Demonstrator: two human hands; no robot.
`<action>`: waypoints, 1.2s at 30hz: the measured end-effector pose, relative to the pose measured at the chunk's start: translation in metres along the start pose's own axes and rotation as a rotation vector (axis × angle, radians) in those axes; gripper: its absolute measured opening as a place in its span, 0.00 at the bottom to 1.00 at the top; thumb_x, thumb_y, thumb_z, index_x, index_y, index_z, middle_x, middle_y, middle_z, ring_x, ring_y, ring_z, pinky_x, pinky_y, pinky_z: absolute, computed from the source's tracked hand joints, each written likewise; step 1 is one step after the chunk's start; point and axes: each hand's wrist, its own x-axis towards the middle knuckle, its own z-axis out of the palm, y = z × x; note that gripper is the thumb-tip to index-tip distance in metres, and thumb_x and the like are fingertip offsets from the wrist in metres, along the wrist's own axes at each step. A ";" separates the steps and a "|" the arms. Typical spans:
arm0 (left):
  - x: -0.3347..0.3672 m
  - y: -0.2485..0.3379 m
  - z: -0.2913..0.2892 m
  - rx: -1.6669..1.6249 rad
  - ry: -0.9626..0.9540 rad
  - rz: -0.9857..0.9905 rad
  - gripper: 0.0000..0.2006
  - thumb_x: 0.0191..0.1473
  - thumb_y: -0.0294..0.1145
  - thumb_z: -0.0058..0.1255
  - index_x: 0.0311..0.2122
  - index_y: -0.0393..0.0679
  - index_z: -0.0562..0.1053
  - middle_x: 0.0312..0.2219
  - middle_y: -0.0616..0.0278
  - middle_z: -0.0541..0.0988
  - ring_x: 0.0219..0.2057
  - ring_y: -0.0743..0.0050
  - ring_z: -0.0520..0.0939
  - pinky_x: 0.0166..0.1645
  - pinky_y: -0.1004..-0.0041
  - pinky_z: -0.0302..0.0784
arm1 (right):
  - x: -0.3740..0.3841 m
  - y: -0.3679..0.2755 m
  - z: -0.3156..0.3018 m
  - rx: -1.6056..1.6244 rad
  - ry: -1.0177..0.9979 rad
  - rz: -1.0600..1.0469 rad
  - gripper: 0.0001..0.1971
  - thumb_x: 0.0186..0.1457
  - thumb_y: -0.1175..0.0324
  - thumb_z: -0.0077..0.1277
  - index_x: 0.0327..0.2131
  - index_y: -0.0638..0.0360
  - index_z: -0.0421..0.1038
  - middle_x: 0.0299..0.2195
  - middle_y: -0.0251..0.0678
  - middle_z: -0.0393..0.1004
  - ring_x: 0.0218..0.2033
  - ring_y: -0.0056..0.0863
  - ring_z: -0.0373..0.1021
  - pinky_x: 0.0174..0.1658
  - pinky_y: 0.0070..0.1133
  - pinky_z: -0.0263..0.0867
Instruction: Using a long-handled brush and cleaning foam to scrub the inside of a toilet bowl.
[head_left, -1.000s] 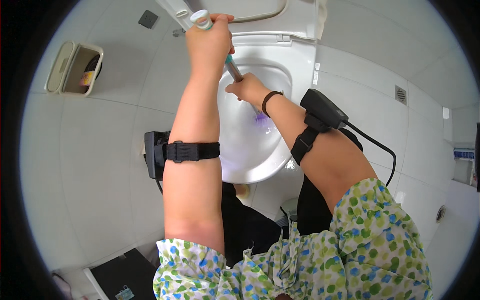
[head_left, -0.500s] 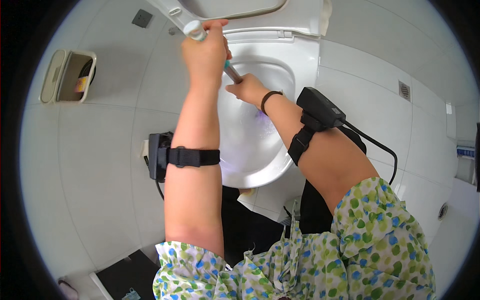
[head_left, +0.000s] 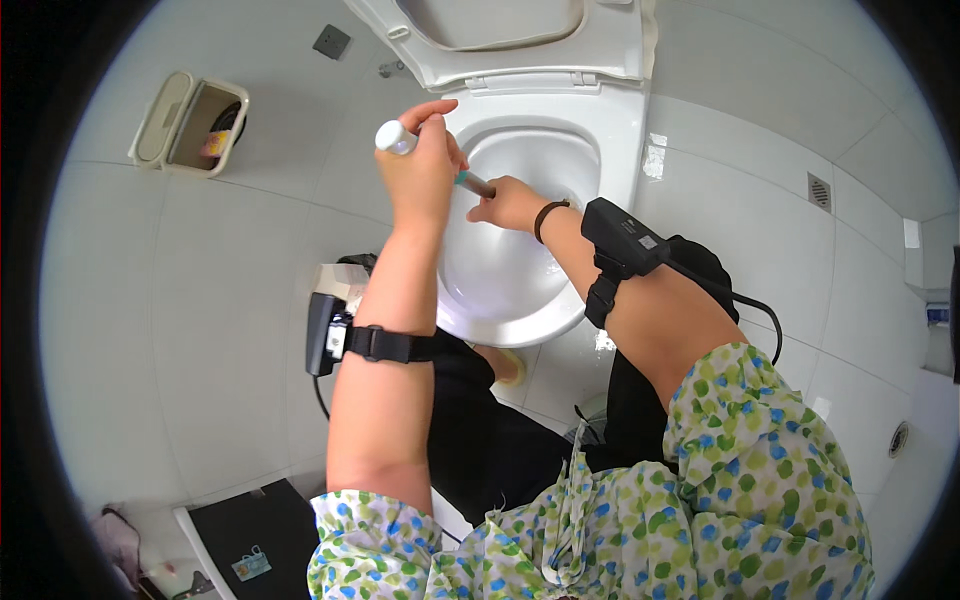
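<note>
A slim stick, apparently a toilet brush (head_left: 481, 186), slants across the bowl with a white end cap, a teal ring and a grey-brown shaft. My left hand (head_left: 424, 178) wraps its upper part just below the cap, index finger stretched out past it. Lower on the shaft, my right hand (head_left: 513, 206) grips it over the bowl, thumb spread apart. That hand covers the stick's lower end, so its head is hidden. Beneath both hands is the white toilet (head_left: 622, 112), its seat and lid (head_left: 425, 58) raised. Bare white bowl surface shows below my right hand.
At the left, an open cream bin (head_left: 163, 122) holds a yellow-and-pink packet. Beside my left forearm stands a pale box-like thing (head_left: 340, 284). A floor drain (head_left: 819, 191) lies at the right; a black panel (head_left: 235, 520) is at the lower left.
The view has shifted. Both hands and the stick's white cap now appear lower in it, the cap most of all. A purple patch seen in the bowl earlier is out of sight.
</note>
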 end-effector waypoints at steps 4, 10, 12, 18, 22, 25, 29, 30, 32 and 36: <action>0.001 0.017 -0.007 0.014 -0.055 0.036 0.12 0.51 0.25 0.40 0.36 0.30 0.72 0.11 0.68 0.61 0.12 0.81 0.59 0.21 0.75 0.62 | -0.002 -0.015 -0.001 0.078 0.012 -0.091 0.19 0.39 0.58 0.56 0.30 0.66 0.71 0.29 0.46 0.74 0.34 0.37 0.71 0.39 0.27 0.64; 0.010 0.032 -0.010 0.065 -0.099 0.062 0.12 0.51 0.26 0.40 0.38 0.30 0.71 0.11 0.70 0.58 0.12 0.82 0.59 0.21 0.77 0.60 | -0.005 -0.025 0.011 0.221 0.104 -0.186 0.26 0.38 0.62 0.56 0.41 0.67 0.62 0.34 0.48 0.71 0.38 0.40 0.69 0.41 0.28 0.64; 0.015 0.045 -0.017 0.050 -0.108 0.054 0.13 0.52 0.27 0.41 0.39 0.31 0.72 0.11 0.72 0.56 0.12 0.83 0.57 0.20 0.77 0.58 | -0.016 -0.044 0.027 0.403 0.177 -0.131 0.25 0.40 0.66 0.57 0.41 0.66 0.58 0.35 0.51 0.70 0.39 0.43 0.69 0.42 0.30 0.64; -0.002 0.081 -0.032 0.043 -0.077 -0.009 0.15 0.54 0.30 0.40 0.43 0.31 0.70 0.11 0.74 0.54 0.12 0.87 0.53 0.19 0.80 0.53 | -0.064 -0.065 0.100 0.407 0.701 -0.361 0.24 0.38 0.79 0.49 0.43 0.66 0.56 0.40 0.52 0.60 0.44 0.51 0.58 0.49 0.36 0.56; -0.008 0.083 -0.049 0.009 -0.002 0.034 0.17 0.56 0.30 0.37 0.46 0.30 0.68 0.09 0.75 0.52 0.10 0.89 0.51 0.17 0.82 0.51 | -0.074 -0.081 0.098 0.380 0.535 -0.271 0.24 0.39 0.79 0.48 0.44 0.65 0.54 0.44 0.53 0.58 0.54 0.53 0.53 0.61 0.43 0.42; -0.004 0.078 -0.055 0.006 0.018 0.051 0.18 0.56 0.30 0.35 0.47 0.28 0.67 0.09 0.75 0.52 0.09 0.90 0.51 0.16 0.83 0.51 | -0.070 -0.083 0.101 0.267 0.601 -0.276 0.25 0.42 0.79 0.49 0.45 0.64 0.53 0.43 0.52 0.59 0.49 0.52 0.57 0.58 0.40 0.49; 0.002 0.076 -0.049 -0.051 0.037 0.058 0.17 0.55 0.29 0.36 0.46 0.27 0.67 0.08 0.75 0.53 0.09 0.90 0.51 0.16 0.83 0.51 | -0.068 -0.085 0.094 0.249 0.629 -0.205 0.24 0.41 0.78 0.49 0.45 0.64 0.54 0.42 0.49 0.60 0.48 0.49 0.58 0.59 0.42 0.46; 0.004 0.074 -0.046 -0.065 0.062 0.066 0.16 0.54 0.28 0.37 0.44 0.27 0.68 0.08 0.74 0.55 0.09 0.90 0.51 0.15 0.81 0.52 | -0.067 -0.084 0.092 0.256 0.629 -0.186 0.23 0.41 0.78 0.49 0.44 0.64 0.55 0.42 0.47 0.60 0.46 0.47 0.59 0.59 0.42 0.46; 0.005 0.067 -0.046 -0.082 0.067 0.047 0.16 0.54 0.28 0.37 0.44 0.27 0.69 0.08 0.74 0.55 0.09 0.89 0.52 0.16 0.81 0.52 | -0.063 -0.079 0.091 0.241 0.642 -0.162 0.23 0.41 0.78 0.50 0.43 0.64 0.55 0.42 0.47 0.61 0.46 0.47 0.58 0.59 0.41 0.46; 0.005 0.048 -0.038 -0.101 0.130 -0.011 0.18 0.55 0.29 0.36 0.46 0.27 0.67 0.09 0.74 0.52 0.10 0.87 0.53 0.18 0.80 0.54 | -0.052 -0.065 0.086 0.172 0.681 -0.081 0.22 0.40 0.77 0.50 0.42 0.64 0.57 0.42 0.48 0.61 0.47 0.48 0.58 0.58 0.40 0.48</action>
